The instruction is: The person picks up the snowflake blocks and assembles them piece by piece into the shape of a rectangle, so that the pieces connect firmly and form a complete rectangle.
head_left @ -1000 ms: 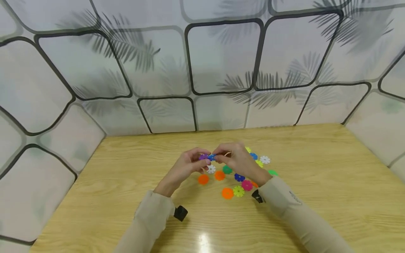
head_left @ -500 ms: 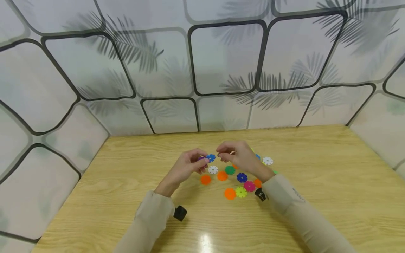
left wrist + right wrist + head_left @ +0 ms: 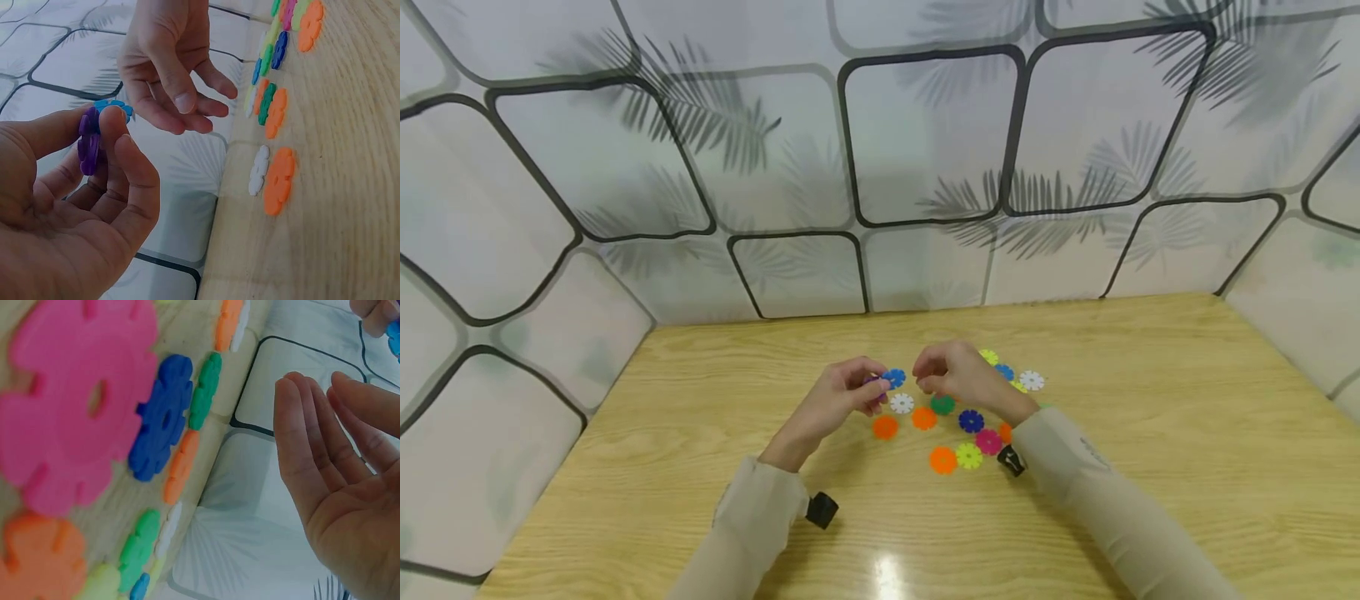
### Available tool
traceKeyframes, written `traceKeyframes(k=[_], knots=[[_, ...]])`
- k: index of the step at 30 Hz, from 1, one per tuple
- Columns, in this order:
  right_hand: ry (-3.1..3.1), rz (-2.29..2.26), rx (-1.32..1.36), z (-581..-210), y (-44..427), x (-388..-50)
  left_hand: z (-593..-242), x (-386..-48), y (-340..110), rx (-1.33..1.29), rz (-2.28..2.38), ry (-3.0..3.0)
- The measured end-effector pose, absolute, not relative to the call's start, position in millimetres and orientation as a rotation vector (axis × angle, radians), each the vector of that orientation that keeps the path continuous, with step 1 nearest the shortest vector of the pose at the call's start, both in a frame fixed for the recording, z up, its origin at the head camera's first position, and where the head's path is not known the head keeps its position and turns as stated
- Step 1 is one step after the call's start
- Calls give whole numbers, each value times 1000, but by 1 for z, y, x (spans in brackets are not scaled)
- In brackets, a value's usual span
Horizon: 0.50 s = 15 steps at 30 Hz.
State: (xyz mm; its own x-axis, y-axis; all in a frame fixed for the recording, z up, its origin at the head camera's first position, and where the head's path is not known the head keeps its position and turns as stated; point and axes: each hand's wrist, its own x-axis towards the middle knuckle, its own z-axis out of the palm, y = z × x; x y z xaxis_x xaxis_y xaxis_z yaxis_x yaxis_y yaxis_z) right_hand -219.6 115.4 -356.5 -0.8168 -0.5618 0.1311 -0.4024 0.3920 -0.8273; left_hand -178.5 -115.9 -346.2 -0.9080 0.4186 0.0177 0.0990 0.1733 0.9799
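Observation:
In my left hand (image 3: pixel 842 392) I pinch a purple notched plastic disc (image 3: pixel 89 142) between thumb and fingers. A blue notched disc (image 3: pixel 894 378) sticks out from the purple one at an angle, and their notches seem to be slotted together; fingertips hide part of the joint. My right hand (image 3: pixel 961 379) hovers just to the right, its fingers relaxed and holding nothing. Below the hands on the table lie a white disc (image 3: pixel 902 403), a green disc (image 3: pixel 942 405) and two orange discs, the nearer orange disc (image 3: pixel 885 427) towards the left.
More notched discs are spread under and beyond my right forearm, among them a dark blue disc (image 3: pixel 971 421), a pink disc (image 3: pixel 988 442) and a yellow disc (image 3: pixel 968 455). The wooden table (image 3: pixel 700 467) meets a patterned wall covering (image 3: pixel 925 142) at its back edge.
My right hand has let go of the blue disc and drawn away to the right. The blue disc stays with the purple one in my left hand, which has dropped slightly.

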Motion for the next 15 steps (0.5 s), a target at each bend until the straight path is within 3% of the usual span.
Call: traceKeyframes(k=[15], knots=[[2445,-1305,-569,-352,98,-227,-350,-179,-118,511,1770,2200]])
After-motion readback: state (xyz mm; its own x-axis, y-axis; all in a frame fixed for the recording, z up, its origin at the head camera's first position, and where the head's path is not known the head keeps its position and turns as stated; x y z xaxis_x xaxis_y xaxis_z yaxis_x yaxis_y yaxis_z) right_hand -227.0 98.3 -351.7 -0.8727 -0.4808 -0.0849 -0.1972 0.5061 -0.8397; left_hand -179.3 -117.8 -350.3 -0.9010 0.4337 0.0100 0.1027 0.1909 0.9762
